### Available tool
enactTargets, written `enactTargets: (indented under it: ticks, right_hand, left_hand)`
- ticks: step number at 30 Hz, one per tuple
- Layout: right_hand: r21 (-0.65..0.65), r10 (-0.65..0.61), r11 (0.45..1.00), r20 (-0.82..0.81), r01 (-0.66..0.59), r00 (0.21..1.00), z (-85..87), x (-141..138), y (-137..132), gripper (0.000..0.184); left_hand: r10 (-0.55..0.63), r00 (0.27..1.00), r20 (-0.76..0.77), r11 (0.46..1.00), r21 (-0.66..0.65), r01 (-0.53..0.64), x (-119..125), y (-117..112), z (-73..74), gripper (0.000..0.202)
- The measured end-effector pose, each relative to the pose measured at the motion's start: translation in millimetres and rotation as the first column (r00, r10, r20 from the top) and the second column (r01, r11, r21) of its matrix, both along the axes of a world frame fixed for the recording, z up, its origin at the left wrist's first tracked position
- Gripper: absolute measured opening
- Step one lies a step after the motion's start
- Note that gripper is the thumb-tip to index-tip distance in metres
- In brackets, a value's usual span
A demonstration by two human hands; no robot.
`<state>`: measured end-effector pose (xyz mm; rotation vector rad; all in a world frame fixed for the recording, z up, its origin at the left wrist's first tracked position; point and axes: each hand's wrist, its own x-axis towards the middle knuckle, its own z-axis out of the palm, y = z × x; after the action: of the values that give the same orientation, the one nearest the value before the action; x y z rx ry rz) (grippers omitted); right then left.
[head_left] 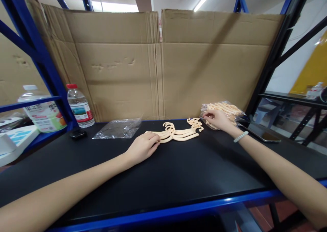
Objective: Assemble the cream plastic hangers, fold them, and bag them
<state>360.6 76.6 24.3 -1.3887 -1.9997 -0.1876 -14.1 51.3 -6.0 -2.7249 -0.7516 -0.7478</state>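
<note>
The left hand touches pale hangers on the black table; the right hand meets a clear, filled bag.

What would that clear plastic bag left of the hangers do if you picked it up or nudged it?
The clear plastic bag would probably flop when lifted, since its film looks thin and wrinkled. It's likely very light, lying nearly flat with no visible bulk inside. Pushed, it might slide or bunch up on the smooth-looking black tabletop.
</note>
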Motion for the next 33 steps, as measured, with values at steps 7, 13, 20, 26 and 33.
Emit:
enactTargets:
  ticks: [7, 13, 20, 26, 33]
  right_hand:
    - [-0.098, -0.013, 0.994, 0.24, 0.037, 0.971, -1.3, 3.5, -4.3, 0.017]
    - [-0.213, 0.115, 0.976, 0.355, -0.039, 0.928, -7.4, -3.4, -3.4, 0.017]
    - [-0.243, 0.113, 0.97, 0.394, -0.015, 0.912, -7.6, -5.9, -4.0, 0.017]
    - [-0.258, 0.119, 0.966, 0.403, -0.012, 0.908, -10.0, -5.9, -3.2, 0.015]
    - [-0.255, 0.137, 0.966, 0.397, -0.034, 0.907, -12.3, -7.1, -1.5, 0.015]
  left_hand:
    - [-0.021, 1.0, -0.002, 1.0, 0.018, 0.021, 1.8, -0.4, 1.4, 0.014]
    - [-0.026, 1.0, 0.01, 0.999, 0.019, 0.026, 1.0, 1.4, -1.5, 0.012]
    - [-0.002, 1.0, 0.029, 1.0, -0.013, 0.002, 0.7, 1.5, -2.0, 0.01]
    - [-0.006, 0.999, 0.051, 1.0, -0.023, 0.007, -1.0, 4.4, -5.0, 0.01]
    - [0.008, 0.999, 0.047, 0.999, -0.047, -0.006, -1.2, 5.1, -6.0, 0.01]
